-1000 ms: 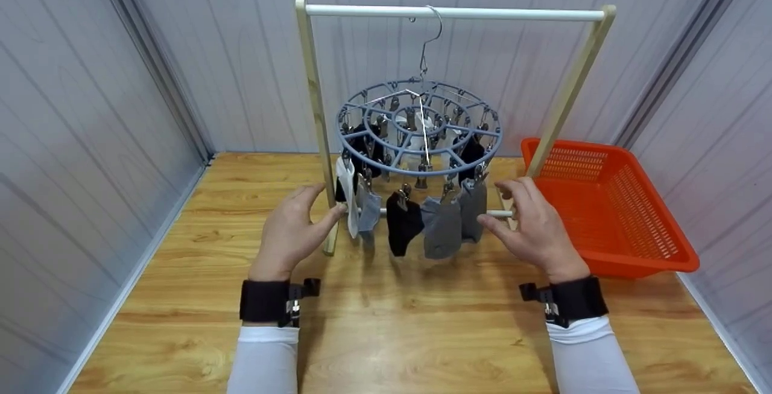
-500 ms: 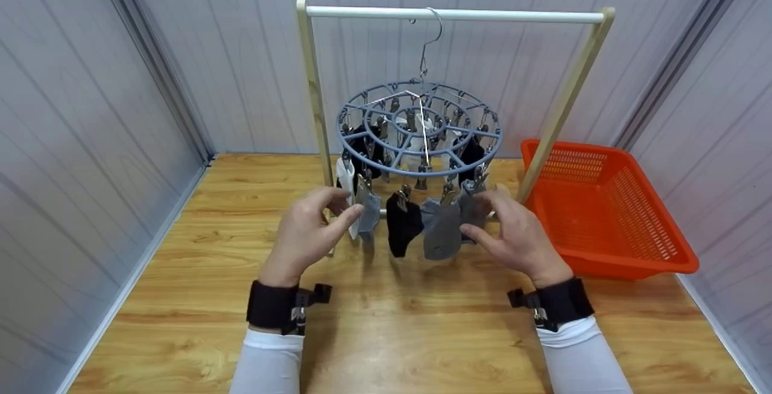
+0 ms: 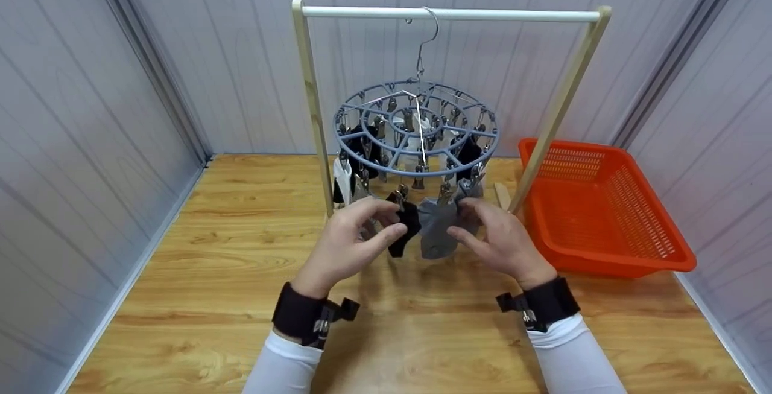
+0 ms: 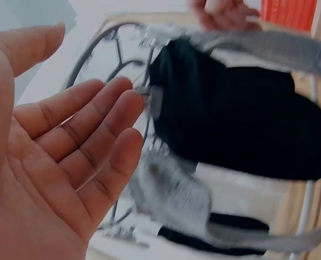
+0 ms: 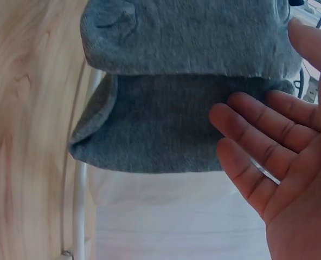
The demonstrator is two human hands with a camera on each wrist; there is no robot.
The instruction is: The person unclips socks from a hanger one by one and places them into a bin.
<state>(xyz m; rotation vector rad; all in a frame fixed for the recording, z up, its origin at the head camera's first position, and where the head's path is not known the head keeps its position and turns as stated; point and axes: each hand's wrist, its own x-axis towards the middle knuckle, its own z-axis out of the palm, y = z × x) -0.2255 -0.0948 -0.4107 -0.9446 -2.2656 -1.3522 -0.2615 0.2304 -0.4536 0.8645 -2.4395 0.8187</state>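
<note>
A round blue-grey clip hanger (image 3: 392,168) carries socks in metal clips. My left hand (image 3: 347,240) is at the black sock (image 3: 412,220), thumb and fingers apart. In the left wrist view this black sock (image 4: 236,119) hangs just beyond the spread fingertips (image 4: 129,103), with nothing in the palm. My right hand (image 3: 503,240) is by the front grey sock (image 3: 435,240), overlapping the other grey sock (image 3: 467,189) behind it. The right wrist view shows relaxed fingers (image 5: 242,119) against the rear grey sock (image 5: 155,127), not curled round it.
The hanger hooks over the white rail (image 3: 512,15) of a wooden-legged rack (image 3: 561,107) on a wood-grain table (image 3: 181,297). An orange basket (image 3: 591,207) stands at the right. A white sock (image 3: 344,180) and black ones hang farther round the hanger.
My left hand has moved right, from beside the white sock to the black one. My right hand has moved left and inward to the grey socks. The hanger and socks stay nearly in place.
</note>
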